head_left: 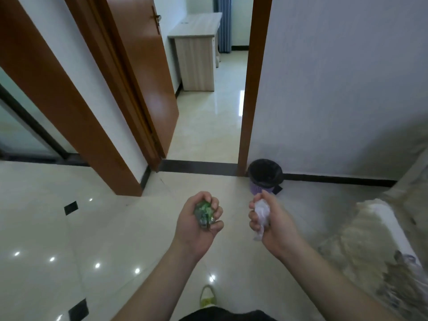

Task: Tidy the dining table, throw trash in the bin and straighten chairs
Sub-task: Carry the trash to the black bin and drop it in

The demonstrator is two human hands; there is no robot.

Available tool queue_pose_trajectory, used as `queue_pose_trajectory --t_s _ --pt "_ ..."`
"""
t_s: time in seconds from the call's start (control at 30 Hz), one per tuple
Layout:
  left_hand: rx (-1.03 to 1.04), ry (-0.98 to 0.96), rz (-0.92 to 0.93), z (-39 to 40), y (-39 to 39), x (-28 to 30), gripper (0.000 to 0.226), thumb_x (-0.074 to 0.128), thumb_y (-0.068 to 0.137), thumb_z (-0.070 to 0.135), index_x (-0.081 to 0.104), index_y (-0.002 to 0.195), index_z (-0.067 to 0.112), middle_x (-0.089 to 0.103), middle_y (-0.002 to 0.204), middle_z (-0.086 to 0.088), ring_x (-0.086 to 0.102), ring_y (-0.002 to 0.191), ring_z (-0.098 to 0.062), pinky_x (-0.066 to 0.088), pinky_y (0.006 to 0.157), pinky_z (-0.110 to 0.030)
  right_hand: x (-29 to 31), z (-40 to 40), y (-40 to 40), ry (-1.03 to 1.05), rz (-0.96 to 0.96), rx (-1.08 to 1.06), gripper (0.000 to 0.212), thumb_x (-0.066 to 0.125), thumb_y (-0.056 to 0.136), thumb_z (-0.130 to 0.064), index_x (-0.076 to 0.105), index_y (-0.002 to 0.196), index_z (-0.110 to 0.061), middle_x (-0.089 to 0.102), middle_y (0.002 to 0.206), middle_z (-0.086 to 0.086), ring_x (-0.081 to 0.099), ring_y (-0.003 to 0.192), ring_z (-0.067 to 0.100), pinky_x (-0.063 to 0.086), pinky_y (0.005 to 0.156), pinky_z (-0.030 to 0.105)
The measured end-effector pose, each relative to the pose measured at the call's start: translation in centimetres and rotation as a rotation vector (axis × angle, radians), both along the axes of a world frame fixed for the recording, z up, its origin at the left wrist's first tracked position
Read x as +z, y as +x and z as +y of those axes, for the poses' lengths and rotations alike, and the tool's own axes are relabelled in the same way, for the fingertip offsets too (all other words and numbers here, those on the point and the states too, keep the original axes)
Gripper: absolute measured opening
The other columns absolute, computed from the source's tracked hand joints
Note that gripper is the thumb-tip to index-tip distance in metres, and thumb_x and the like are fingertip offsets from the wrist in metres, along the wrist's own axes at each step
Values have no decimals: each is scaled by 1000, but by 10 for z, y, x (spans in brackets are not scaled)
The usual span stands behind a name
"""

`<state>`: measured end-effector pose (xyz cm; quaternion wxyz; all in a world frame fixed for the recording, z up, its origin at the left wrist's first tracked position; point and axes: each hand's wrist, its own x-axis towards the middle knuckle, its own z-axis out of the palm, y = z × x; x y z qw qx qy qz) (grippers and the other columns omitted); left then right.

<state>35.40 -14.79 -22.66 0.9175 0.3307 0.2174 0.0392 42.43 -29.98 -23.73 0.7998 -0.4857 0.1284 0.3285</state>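
My left hand (196, 224) is held palm up in front of me, fingers curled around a crumpled green wrapper (204, 213). To its right, my right hand (272, 222) grips a scrunched piece of white tissue or plastic (262, 215), whose tail hangs below the fist. A small purple bin (265, 176) lined with a black bag stands on the floor against the wall, just beyond my right hand and right of the doorway. The bin's mouth is open and looks dark inside.
Glossy cream floor tiles (92, 239) stretch ahead. An open brown door (143, 72) leads into a room with a light wooden desk (196, 54). A patterned, cloth-covered piece of furniture (375, 239) fills the right side. My foot in a yellow slipper (207, 296) shows below.
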Motion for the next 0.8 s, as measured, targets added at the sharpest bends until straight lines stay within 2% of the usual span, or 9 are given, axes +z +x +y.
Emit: queue_pose_trajectory --t_s 0.17,0.3,0.47,0.7,0.8 --pt "-73 17 -11 55 71 8 23 46 89 24 51 69 13 46 65 -4 41 51 -13 29 39 -19 10 46 58 -45 16 -53 21 50 89 -29 53 75 -13 49 61 4 38 43 12 27 46 24" --pt "-148 29 -1 73 130 10 22 47 89 24 51 69 14 45 65 -3 40 52 -12 27 41 -20 6 58 103 -49 55 -131 26 47 93 -33 52 76 -13 50 59 3 39 41 11 28 43 22" --pt "-234 -16 11 65 209 -2 20 49 86 24 50 68 15 43 64 -2 37 51 -12 24 41 -20 0 37 180 -6 61 -304 28 45 95 -27 56 72 -16 54 58 0 42 37 10 31 33 17" --pt "-313 -32 83 29 339 -27 25 45 89 22 50 66 15 42 62 -1 36 47 -11 24 38 -20 -30 -2 284 161 49 -537 22 51 93 -29 57 75 -17 52 61 3 45 41 10 39 37 19" --pt "-366 -18 109 14 390 -23 24 44 90 22 49 67 15 42 60 -1 35 46 -11 21 41 -21 -32 -12 325 133 89 -535 19 51 91 -26 54 75 -15 49 60 3 40 40 11 36 35 20"
